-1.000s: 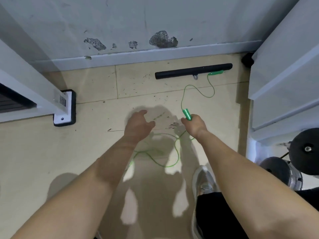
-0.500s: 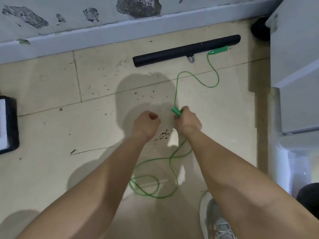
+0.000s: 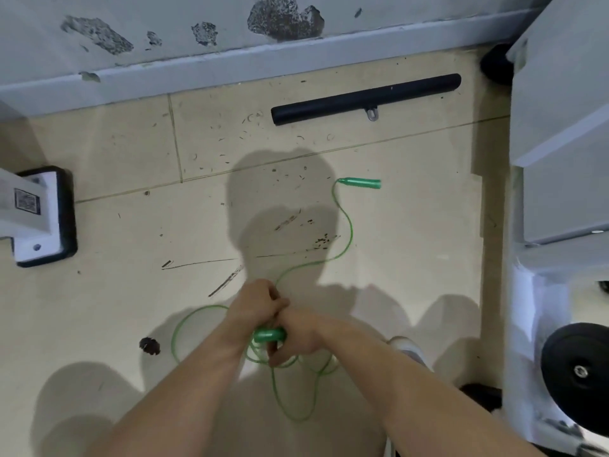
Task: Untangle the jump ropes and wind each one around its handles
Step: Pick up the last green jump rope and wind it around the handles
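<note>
Two hands touch: right hand fingers curl round a handle, left hand pinches the rope; second handle lies well apart

head cam, steep down, floor near

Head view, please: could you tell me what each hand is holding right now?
Left hand: grips the thin green jump-rope cord.
Right hand: grips the green plastic rope handle.

A small sticker is sitting on the white machine foot, its print too blurred to read.
</note>
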